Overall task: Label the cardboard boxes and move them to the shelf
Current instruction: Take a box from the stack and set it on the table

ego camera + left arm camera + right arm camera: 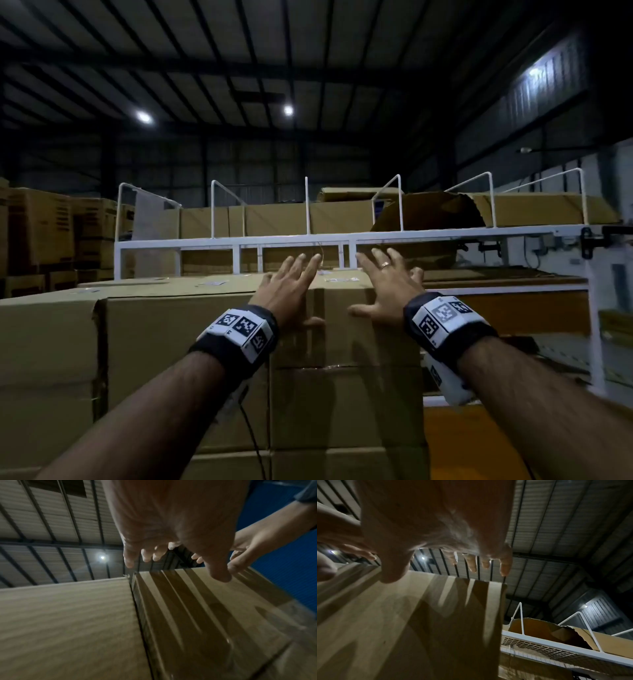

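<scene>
A brown cardboard box (346,329) tops a stack straight ahead, with a small white label (342,279) on its top. My left hand (301,291) and right hand (376,287) reach over its top front edge side by side, fingers spread and straight, thumbs down by the front face. In the left wrist view my left hand (171,538) hangs above the box (197,608), holding nothing. The right wrist view shows my right hand (450,545) spread over the same box (419,615). Whether the palms touch the cardboard I cannot tell. The white metal shelf (342,237) stands right behind.
A wider neighbouring box (154,329) abuts on the left, with a label (215,283) on its top. Wire dividers (306,205) and more cartons (274,219) fill the shelf's top level, one torn open (428,212). Stacked cartons (41,233) stand far left. Shelf mesh (556,649) lies at right.
</scene>
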A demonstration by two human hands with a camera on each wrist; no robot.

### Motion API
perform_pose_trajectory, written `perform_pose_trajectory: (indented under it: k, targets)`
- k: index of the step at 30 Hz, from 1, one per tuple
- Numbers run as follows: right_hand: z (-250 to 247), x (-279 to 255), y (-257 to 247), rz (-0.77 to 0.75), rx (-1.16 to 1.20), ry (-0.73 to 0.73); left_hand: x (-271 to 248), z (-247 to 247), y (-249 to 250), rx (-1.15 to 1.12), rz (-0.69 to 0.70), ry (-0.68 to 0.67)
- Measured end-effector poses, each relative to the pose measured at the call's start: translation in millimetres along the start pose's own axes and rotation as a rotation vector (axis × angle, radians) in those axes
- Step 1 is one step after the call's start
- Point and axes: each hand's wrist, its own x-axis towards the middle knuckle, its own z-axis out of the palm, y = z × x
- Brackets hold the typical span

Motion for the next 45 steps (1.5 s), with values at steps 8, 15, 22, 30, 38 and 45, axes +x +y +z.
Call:
perform_pose_trajectory:
  k: [8, 15, 22, 30, 38, 45]
  targets:
    - [17, -9, 14, 0.044, 0.071, -0.079, 4, 12, 11, 0.059, -0.06, -0.081]
    - [16, -11, 18, 0.051, 0.165, -0.071, 5, 8, 26, 0.029, -0.126, -0.082]
    - [14, -16, 29, 0.038, 0.197, -0.057, 10, 15, 23, -0.137, -0.172, -0.04]
    - [9, -20, 30, 0.051, 0.16, -0.078, 15, 13, 21, -0.144, -0.217, -0.064]
    - [9, -26, 28, 0.011, 0.151, -0.07, 4, 12, 33, -0.19, -0.261, -0.058]
    - [13, -38, 28, 0.012, 0.184, -0.002, -11, 5, 50, -0.222, -0.272, -0.033]
